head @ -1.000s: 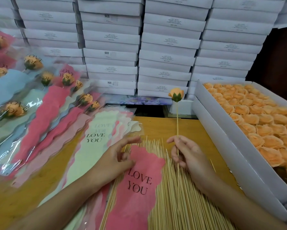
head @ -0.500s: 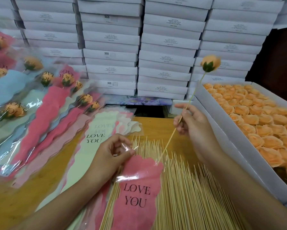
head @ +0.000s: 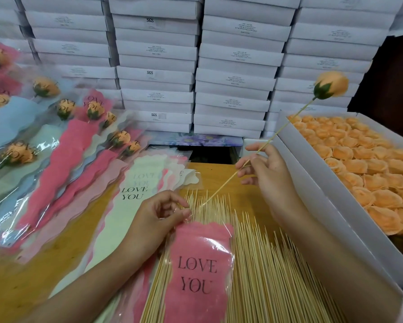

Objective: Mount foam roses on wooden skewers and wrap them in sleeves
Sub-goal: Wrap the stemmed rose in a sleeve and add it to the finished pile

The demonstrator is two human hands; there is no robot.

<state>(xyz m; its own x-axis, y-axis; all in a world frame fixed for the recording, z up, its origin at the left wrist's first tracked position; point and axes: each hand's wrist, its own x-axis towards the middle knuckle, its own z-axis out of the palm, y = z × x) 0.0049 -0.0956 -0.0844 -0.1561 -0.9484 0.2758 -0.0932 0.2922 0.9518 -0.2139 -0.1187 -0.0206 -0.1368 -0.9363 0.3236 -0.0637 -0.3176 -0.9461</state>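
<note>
My left grip point(head: 158, 220) pinches the clear top edge of the pink sleeve point(head: 200, 264) between thumb and fingertips and lifts the film a little, so that the mouth stands open. The rest of the sleeve lies flat on the pile of skewers point(head: 272, 264), print up, with its mouth pointing away from me. My right grip point(head: 272, 176) is closed lightly round the skewer point(head: 289, 123) about midway along, which lets me steer it like a pencil. The rose point(head: 331, 86) rides high at the upper right, and the bare pointed end slants down and left toward the opening I hold. The tip is right at my left fingertips, but the film is clear and glares, so I cannot say for sure whether it is already inside the mouth or just short of it. I judge this step to be threading the stick in tail first, so that the bloom ends up in the wide top of the sleeve. The box point(head: 312, 190) of loose roses point(head: 359, 159) sits just to my right and the empty sleeves point(head: 137, 183) lie just to my left, both handy for the next one. The wrapped roses point(head: 63, 164) are fanned out at the far left of the tabletop point(head: 219, 173), clear of my working spot.
</note>
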